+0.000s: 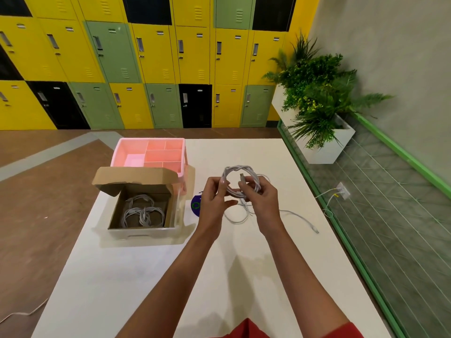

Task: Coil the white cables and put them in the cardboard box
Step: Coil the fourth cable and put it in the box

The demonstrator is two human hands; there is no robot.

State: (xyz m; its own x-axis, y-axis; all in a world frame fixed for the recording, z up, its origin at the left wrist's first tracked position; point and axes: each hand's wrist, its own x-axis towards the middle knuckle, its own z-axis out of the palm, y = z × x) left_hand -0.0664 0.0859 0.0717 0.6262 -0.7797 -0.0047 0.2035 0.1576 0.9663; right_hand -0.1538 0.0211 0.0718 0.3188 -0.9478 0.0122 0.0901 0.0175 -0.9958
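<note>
One white cable (238,167) is held as a ring by two hands above the middle of the tabletop (146,276). The left hand (214,195) pinches the ring's left side between thumb and fingers. The right hand (262,198) curls its fingers round the right side, with a plug at the fingertips. A loose tail (235,222) drops from the ring and trails over the tabletop toward the right edge, ending in a second plug. One open box (114,211) stands near the left edge, set in a clear tray (146,234). The coils (144,213) inside overlap: at least two, though the exact count is hard to make out. Behind the box, at the far-left corner, sits one pink organiser (119,148), its near side hidden by the box lid. A blue disc (195,206) is half covered by the left hand. Both forearms are cut off at the bottom.
</note>
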